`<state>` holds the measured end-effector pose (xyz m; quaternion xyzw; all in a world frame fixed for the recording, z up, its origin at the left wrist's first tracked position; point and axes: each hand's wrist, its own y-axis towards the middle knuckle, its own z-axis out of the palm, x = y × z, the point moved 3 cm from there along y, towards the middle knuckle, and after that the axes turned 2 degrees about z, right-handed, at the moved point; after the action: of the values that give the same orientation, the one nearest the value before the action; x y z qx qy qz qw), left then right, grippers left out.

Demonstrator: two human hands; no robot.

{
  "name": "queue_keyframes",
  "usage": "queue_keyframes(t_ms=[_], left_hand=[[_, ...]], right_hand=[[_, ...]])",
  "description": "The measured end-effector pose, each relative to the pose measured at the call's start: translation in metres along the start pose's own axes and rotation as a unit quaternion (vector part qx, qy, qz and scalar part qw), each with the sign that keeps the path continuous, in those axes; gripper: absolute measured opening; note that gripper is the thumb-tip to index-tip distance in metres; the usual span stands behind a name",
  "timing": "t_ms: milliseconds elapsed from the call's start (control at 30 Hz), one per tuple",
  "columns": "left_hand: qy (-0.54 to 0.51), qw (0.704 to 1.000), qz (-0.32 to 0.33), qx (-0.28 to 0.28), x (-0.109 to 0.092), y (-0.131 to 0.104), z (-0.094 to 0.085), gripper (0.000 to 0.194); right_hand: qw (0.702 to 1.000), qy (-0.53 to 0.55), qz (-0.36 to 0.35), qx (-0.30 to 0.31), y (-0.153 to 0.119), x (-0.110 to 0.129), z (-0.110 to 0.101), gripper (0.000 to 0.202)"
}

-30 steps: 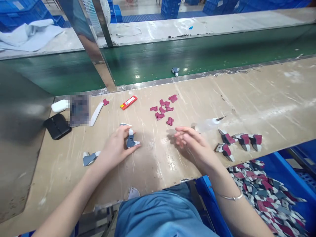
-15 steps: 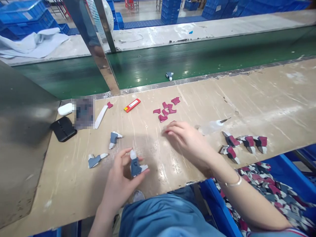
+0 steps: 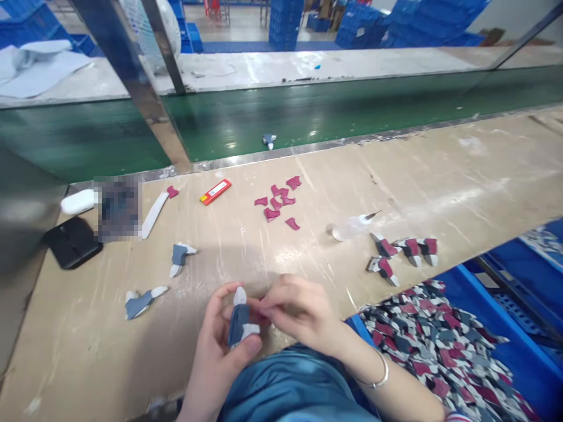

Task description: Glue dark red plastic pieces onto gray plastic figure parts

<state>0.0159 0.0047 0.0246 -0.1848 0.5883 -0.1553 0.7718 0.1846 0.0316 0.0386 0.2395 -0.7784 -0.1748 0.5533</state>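
Observation:
My left hand is closed around a blue-grey and white moulded part, its pale tip pointing up. Close beside that part, my right hand pinches a small maroon piece, mostly hidden by the fingers. Whether the two pieces touch, I cannot tell. Several flat maroon pieces lie scattered on the bench beyond my hands. To the left rest two more blue-grey and white parts, one nearer the middle and one lower down.
A clear bottle with a needle tip lies right of centre, near several maroon-and-white assembled parts. A blue bin of such parts stands below the bench edge. Behind runs a green belt. A red packet and black case sit left.
My right hand has come back from the maroon pieces to beside the part in my left hand, bringing a maroon piece. Another maroon piece, previously covered by that hand, now shows. The view has shifted right.

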Motion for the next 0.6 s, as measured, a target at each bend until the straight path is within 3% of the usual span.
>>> queue_keyframes(t_ms=[233,400,533,600], left_hand=[[0.039,0.999,-0.006,-0.008,-0.008,0.012,-0.022,0.095],[0.072,0.994,-0.028,0.079,-0.010,0.005,-0.010,0.090],[0.143,0.988,0.055,0.036,-0.010,0.002,0.000,0.071],[0.198,0.974,0.106,0.028,-0.007,0.006,0.003,0.064]], right_hand=[[0.994,-0.056,-0.092,0.030,0.002,0.012,-0.010,0.020],[0.994,-0.079,-0.074,0.036,-0.003,0.016,-0.026,0.022],[0.999,-0.001,-0.025,0.027,-0.010,0.017,-0.038,0.015],[1.000,-0.014,-0.020,-0.009,-0.016,0.015,-0.039,0.027]])
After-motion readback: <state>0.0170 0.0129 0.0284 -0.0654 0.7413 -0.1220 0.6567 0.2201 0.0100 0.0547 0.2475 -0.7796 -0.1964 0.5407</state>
